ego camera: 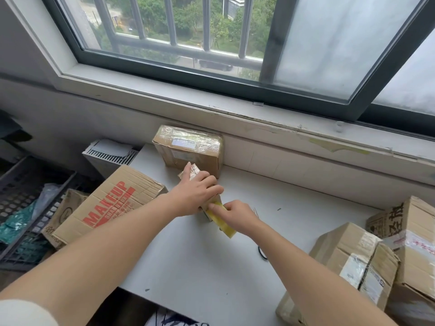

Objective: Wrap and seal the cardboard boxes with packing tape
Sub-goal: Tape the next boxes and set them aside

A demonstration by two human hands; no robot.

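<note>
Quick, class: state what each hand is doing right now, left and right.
Left hand: closed, gripping the small box.
Right hand: closed, pinching the packing tape.

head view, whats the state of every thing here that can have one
small box, on the table, far end taped, held down
left hand, fingers curled over the small box
tape roll, its end against the small box
right hand, pinches the tape roll
wrapped box, closed, covered in clear tape
MAKEUP box, closed, tilted, left of the table
right boxes, closed, taped
</note>
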